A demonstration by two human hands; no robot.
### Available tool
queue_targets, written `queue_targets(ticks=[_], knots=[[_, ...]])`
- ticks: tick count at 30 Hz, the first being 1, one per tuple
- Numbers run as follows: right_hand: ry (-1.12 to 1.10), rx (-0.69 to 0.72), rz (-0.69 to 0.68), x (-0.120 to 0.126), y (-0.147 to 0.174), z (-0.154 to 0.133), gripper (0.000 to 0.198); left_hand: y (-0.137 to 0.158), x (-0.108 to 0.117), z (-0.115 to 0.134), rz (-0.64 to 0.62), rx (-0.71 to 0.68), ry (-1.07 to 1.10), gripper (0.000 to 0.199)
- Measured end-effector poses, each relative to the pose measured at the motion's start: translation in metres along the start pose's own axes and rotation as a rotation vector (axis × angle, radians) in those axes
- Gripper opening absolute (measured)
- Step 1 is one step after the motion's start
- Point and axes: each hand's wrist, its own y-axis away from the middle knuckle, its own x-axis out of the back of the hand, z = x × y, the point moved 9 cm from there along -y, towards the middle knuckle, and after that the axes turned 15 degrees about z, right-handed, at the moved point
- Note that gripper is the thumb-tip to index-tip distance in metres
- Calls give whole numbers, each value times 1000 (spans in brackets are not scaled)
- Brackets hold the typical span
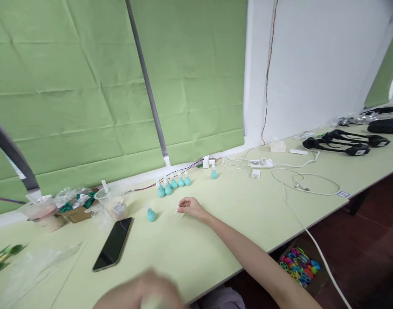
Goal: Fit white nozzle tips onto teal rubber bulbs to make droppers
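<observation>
My right hand (pixel 190 207) reaches over the middle of the table with its fingers pinched on a small whitish translucent tip (pixel 178 209). Just left of it stands a lone teal squeeze bulb (pixel 151 215), with no long nozzle visible on top. Several teal bulbs with pale nozzles (pixel 168 188) stand upright in a row behind my right hand. Another nozzled bulb (pixel 214 173) is apart from them, farther right. Low in the view, near the front edge, my left hand (pixel 156 289) is smeared by motion; its fingers and anything in them cannot be made out.
A black phone (pixel 113 244), a plastic cup (pixel 114 204) and a cardboard box (pixel 78 212) lie to the left. White cables (pixel 307 178), a power strip (pixel 261 163) and black devices (pixel 341 143) occupy the right. Below the table is a box of colourful plastic pieces (pixel 300 265).
</observation>
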Motion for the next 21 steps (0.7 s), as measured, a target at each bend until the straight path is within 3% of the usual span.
queue_targets(ticks=[3, 4, 5, 7, 9, 13, 21], knots=[[-29, 1, 7, 1, -1, -2, 37, -62, 37, -71, 366, 214, -60, 31], [-37, 2, 12, 2, -1, -2, 37, -73, 50, -98, 534, 301, -100, 32], [-43, 3, 19, 3, -2, -2, 36, -81, 54, -121, 623, 337, -143, 37], [-53, 17, 29, 4, -4, -2, 36, -89, 45, -160, 665, 402, -170, 46], [-59, 42, 23, 4, -5, -1, 35, -90, 24, -184, 604, 443, -135, 41], [-18, 73, -5, 0, -5, 0, 34, -80, -3, -188, 579, 457, -58, 26], [85, 117, 0, -5, 1, -5, 30, -72, 1, -179, 623, 495, -196, 31]])
